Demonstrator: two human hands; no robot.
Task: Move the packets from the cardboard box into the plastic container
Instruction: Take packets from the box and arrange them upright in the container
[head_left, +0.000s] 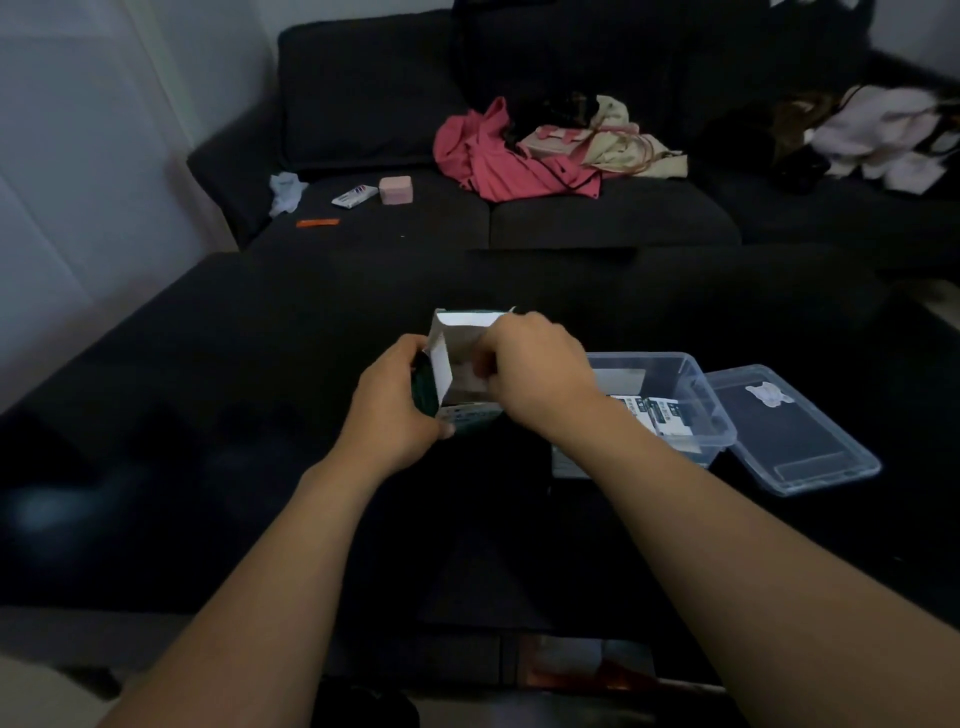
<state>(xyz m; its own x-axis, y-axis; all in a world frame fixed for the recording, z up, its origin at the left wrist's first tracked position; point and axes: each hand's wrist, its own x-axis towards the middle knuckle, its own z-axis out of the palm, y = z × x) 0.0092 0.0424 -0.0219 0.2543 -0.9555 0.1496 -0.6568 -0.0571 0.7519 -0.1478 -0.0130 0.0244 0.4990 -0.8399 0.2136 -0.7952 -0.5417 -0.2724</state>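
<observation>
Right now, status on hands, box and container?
Left hand grips the open green-and-white cardboard box. Right hand reaching inside it. Clear plastic container holds some packets. Nothing in the way.

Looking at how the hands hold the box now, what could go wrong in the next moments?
1. The left hand alone steadies the cardboard box, so it may tip as the right hand digs inside.
2. The right forearm lies over the near corner of the plastic container and could knock it on the way out.
3. The lid lies loose beside the container, where a carried packet might land.
</observation>
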